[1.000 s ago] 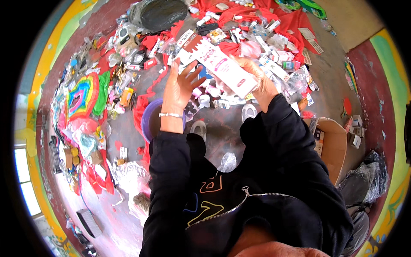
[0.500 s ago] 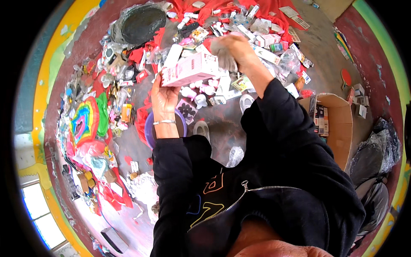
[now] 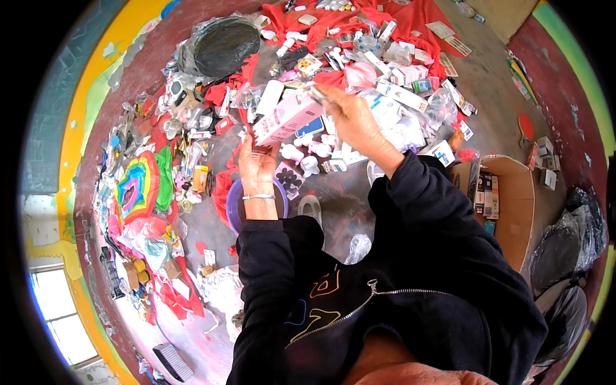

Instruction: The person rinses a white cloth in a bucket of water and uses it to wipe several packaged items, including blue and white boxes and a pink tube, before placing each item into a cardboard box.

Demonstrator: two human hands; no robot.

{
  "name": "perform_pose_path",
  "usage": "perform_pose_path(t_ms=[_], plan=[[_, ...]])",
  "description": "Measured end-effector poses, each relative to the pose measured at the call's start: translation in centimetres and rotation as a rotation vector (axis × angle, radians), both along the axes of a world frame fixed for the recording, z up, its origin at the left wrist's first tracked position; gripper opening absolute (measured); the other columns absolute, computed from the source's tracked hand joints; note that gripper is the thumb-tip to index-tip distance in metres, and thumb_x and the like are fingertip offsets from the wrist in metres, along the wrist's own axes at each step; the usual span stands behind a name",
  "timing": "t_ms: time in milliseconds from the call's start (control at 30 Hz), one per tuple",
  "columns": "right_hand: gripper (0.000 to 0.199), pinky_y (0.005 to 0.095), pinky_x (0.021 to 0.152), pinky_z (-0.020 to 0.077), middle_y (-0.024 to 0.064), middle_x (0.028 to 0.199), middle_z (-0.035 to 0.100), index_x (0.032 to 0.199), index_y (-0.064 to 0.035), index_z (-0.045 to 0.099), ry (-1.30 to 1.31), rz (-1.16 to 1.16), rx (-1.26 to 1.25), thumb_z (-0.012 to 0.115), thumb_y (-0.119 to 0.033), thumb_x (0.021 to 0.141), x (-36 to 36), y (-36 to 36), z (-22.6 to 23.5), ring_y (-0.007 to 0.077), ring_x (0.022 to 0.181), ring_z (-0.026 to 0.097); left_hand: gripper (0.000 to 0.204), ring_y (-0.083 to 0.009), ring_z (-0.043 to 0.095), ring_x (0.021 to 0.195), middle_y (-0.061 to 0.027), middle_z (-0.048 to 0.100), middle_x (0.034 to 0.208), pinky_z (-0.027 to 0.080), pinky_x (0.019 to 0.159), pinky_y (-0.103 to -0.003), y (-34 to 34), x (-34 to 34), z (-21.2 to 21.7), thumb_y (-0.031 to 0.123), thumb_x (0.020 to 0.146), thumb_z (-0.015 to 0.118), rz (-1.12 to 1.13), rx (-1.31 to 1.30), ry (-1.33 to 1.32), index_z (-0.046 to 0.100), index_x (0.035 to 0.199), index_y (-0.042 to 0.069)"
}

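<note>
A pink and white cardboard box [image 3: 289, 117] is tilted in front of me, its upper end toward the right. My left hand [image 3: 258, 168] is closed around its lower end from below. My right hand [image 3: 357, 125] is at the upper right end of the box, its fingers curled. A bit of grey cloth [image 3: 317, 95] shows at that end by the fingertips; the rest is hidden behind the hand. Under my left wrist stands a purple-rimmed basin [image 3: 235, 208]. White and pink plastic pieces [image 3: 309, 165] lie just beyond my hands.
A heap of small boxes, bottles and plastic bags spreads over red cloth [image 3: 420, 19] ahead. A black-lined round tub [image 3: 226, 46] stands at the far left. To the right are an open cardboard carton [image 3: 515, 212] with boxes inside and black plastic bags [image 3: 564, 244].
The box has tilted more steeply, its right end raised. My right hand has come down and right against that end, and the grey cloth is now mostly out of sight.
</note>
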State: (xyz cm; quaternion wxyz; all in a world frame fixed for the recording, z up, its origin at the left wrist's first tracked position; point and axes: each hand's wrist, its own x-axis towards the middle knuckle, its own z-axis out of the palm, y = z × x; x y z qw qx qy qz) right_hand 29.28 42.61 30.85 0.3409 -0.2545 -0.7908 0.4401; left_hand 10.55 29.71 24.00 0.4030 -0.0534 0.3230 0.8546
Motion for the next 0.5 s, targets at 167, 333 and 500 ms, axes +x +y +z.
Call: perform_pose_path(t_ms=[167,333,500], plan=[[0.021,0.0238,0.053,0.0441,0.0025,0.074,0.06,0.103,-0.0007,0.057,0.647,-0.109,-0.747,0.046,-0.007,0.087,0.2,2.6,0.3,0.0076,0.059,0.054,0.028,-0.0311,0.059,0.09,-0.0158,0.06,0.098,0.051,0.078,-0.041,0.7,0.1,-1.1,0.019,0.085,0.046,-0.134,0.247,-0.19,0.054,0.099,-0.003],[0.034,0.0298,0.073,0.0468,0.009,0.098,0.059,0.108,-0.003,0.054,0.342,-0.084,0.311,0.047,0.002,0.076,0.1,1.2,1.8,0.0192,0.085,0.058,0.031,-0.0293,0.059,0.09,-0.0149,0.06,0.098,0.051,0.079,-0.04,0.1,0.7,-1.8,0.023,0.086,0.043,-0.221,0.259,-0.133,0.054,0.1,-0.003],[0.037,0.0341,0.082,0.0439,0.0083,0.113,0.054,0.105,-0.0045,0.055,0.199,0.041,0.753,0.052,0.0,0.069,-0.5,-2.5,2.0,0.0232,0.106,0.051,0.03,-0.025,0.058,0.092,-0.0116,0.06,0.101,0.049,0.08,-0.037,0.5,1.2,-0.8,0.024,0.086,0.043,-0.077,0.115,-0.06,0.055,0.102,0.002]])
